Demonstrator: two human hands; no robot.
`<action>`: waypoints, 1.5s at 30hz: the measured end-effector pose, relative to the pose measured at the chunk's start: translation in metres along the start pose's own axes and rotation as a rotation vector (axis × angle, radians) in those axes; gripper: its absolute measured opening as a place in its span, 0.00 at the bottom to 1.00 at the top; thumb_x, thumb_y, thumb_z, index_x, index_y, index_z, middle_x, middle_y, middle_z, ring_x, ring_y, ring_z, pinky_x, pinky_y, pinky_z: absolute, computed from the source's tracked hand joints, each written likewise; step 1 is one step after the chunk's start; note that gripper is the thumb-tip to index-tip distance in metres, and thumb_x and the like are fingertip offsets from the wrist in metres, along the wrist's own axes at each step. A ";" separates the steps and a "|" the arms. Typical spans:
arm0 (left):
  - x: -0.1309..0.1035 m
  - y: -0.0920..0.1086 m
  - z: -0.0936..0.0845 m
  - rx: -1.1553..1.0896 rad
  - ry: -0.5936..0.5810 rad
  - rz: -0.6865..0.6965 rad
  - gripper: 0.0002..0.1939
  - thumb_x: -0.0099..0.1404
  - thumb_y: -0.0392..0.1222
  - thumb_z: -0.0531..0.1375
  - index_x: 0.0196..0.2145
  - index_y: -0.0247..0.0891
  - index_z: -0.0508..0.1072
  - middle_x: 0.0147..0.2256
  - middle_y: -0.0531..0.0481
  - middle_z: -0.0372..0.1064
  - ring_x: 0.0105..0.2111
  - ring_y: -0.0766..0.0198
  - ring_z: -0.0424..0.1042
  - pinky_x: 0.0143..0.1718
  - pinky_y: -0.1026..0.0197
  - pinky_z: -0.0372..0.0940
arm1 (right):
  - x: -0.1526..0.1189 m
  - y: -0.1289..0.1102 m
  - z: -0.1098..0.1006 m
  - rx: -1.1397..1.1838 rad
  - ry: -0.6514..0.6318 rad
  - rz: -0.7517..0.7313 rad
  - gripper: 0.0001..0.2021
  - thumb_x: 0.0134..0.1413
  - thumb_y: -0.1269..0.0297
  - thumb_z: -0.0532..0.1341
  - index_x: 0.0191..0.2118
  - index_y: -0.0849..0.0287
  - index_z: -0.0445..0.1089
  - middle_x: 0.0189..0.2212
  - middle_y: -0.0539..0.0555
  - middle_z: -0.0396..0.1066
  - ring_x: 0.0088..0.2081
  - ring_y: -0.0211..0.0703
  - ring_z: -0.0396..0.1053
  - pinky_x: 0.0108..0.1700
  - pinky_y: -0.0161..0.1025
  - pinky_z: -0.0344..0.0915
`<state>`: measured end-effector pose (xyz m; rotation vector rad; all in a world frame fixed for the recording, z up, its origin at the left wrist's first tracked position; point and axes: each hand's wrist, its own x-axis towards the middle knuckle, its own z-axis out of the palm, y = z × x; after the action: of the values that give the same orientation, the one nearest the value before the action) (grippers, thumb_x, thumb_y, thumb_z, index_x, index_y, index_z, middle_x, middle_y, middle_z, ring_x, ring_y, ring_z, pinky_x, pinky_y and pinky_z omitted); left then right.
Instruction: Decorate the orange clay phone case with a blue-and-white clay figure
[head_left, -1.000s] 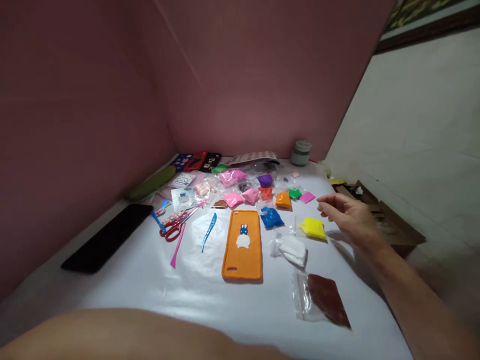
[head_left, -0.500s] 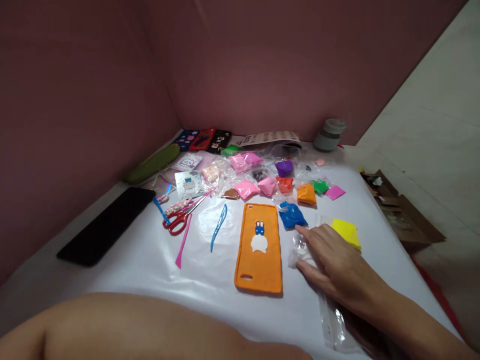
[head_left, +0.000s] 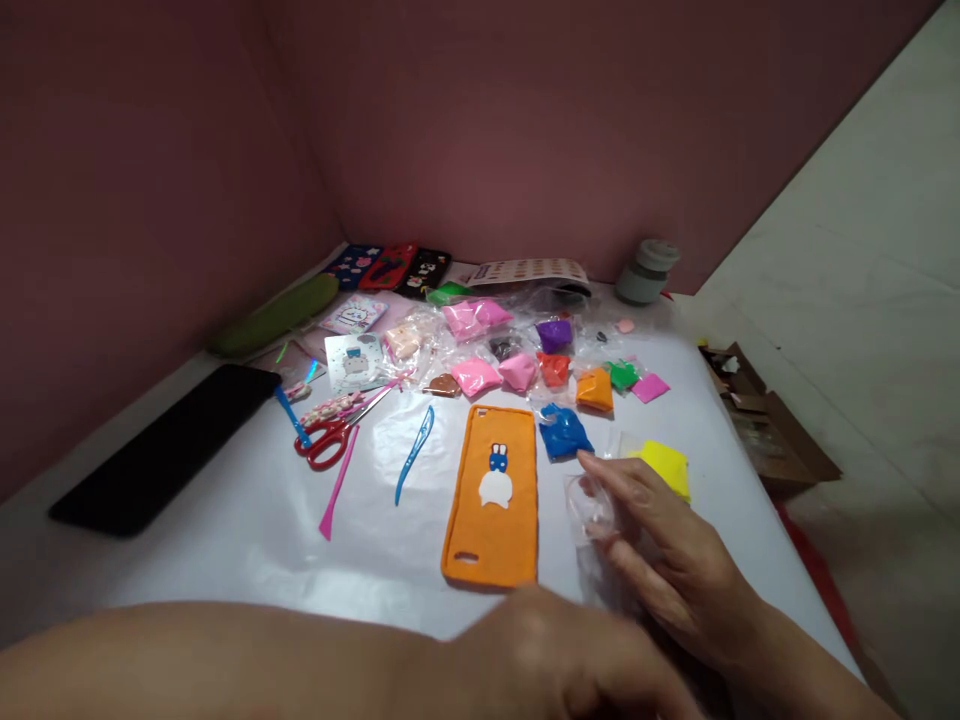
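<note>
My right hand (head_left: pixel 675 560) is at the right of the white-covered table, thumb and forefinger bent around a clear plastic bag (head_left: pixel 590 508). What the bag contains is hard to make out. Across the bottom edge reaches my left hand (head_left: pixel 577 655), smeared by motion, its fingers pointing right and mostly hidden or cut off. Left of the bag lies an orange phone-case shape (head_left: pixel 491 545), bearing a white cat-head piece (head_left: pixel 496 490) and a small blue piece (head_left: pixel 497 460) with white tips. A blue clay packet (head_left: pixel 565 433) sits just beyond my right fingertips, a yellow packet (head_left: pixel 664 468) behind the hand.
Several coloured clay packets spread behind, including an orange one (head_left: pixel 595 390). Red-handled scissors (head_left: pixel 322 443), a pink tool (head_left: pixel 339 485) and a blue tool (head_left: pixel 415 455) lie left. Farther out are a black slab (head_left: pixel 165 450), a grey-green jar (head_left: pixel 646 272) and a cardboard box (head_left: pixel 780 440).
My left hand has come into view at the bottom, moving right toward my right hand. White matter seen in the bag before no longer shows clearly. The view has shifted slightly.
</note>
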<state>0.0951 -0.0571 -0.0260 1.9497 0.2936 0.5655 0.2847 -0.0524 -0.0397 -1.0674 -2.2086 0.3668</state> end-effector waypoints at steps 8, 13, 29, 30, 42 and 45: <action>0.011 0.014 -0.042 0.304 0.456 -0.172 0.07 0.63 0.30 0.57 0.35 0.31 0.75 0.23 0.53 0.70 0.21 0.72 0.65 0.24 0.71 0.60 | -0.001 -0.001 0.000 0.009 0.068 -0.026 0.28 0.60 0.75 0.54 0.64 0.58 0.50 0.52 0.57 0.63 0.54 0.40 0.61 0.57 0.34 0.60; 0.009 -0.003 -0.031 0.493 0.384 -0.118 0.05 0.61 0.30 0.59 0.34 0.29 0.76 0.23 0.50 0.73 0.21 0.70 0.68 0.24 0.70 0.60 | -0.002 -0.007 0.002 -0.020 0.082 -0.064 0.30 0.59 0.74 0.55 0.66 0.58 0.47 0.48 0.57 0.65 0.48 0.41 0.65 0.52 0.35 0.65; 0.003 -0.015 -0.024 0.702 0.462 0.079 0.09 0.63 0.32 0.54 0.27 0.34 0.70 0.21 0.54 0.70 0.18 0.72 0.65 0.20 0.71 0.58 | -0.011 0.003 0.011 -0.269 0.083 -0.110 0.32 0.61 0.69 0.50 0.69 0.56 0.38 0.45 0.59 0.71 0.44 0.50 0.73 0.43 0.40 0.73; 0.003 -0.016 -0.023 0.722 0.462 0.086 0.09 0.64 0.32 0.53 0.27 0.34 0.70 0.21 0.54 0.70 0.18 0.72 0.64 0.19 0.70 0.57 | -0.011 0.004 0.011 -0.273 0.080 -0.103 0.32 0.62 0.69 0.50 0.69 0.56 0.38 0.46 0.59 0.71 0.44 0.50 0.73 0.43 0.40 0.73; 0.001 -0.011 -0.022 0.798 0.467 0.102 0.13 0.66 0.33 0.51 0.26 0.33 0.69 0.19 0.54 0.66 0.17 0.71 0.61 0.16 0.68 0.54 | -0.008 -0.001 0.008 -0.279 0.088 -0.100 0.31 0.63 0.66 0.51 0.69 0.52 0.42 0.43 0.58 0.74 0.40 0.53 0.75 0.38 0.43 0.75; 0.001 -0.009 -0.024 0.802 0.489 0.138 0.10 0.65 0.32 0.52 0.28 0.32 0.70 0.19 0.54 0.66 0.17 0.71 0.61 0.16 0.68 0.54 | -0.010 0.003 0.008 -0.313 0.107 -0.104 0.30 0.62 0.63 0.52 0.68 0.53 0.45 0.44 0.58 0.75 0.40 0.54 0.76 0.37 0.43 0.76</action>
<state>0.0841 -0.0342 -0.0259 2.5845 0.7909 1.1454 0.2860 -0.0575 -0.0517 -1.0973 -2.2604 -0.0842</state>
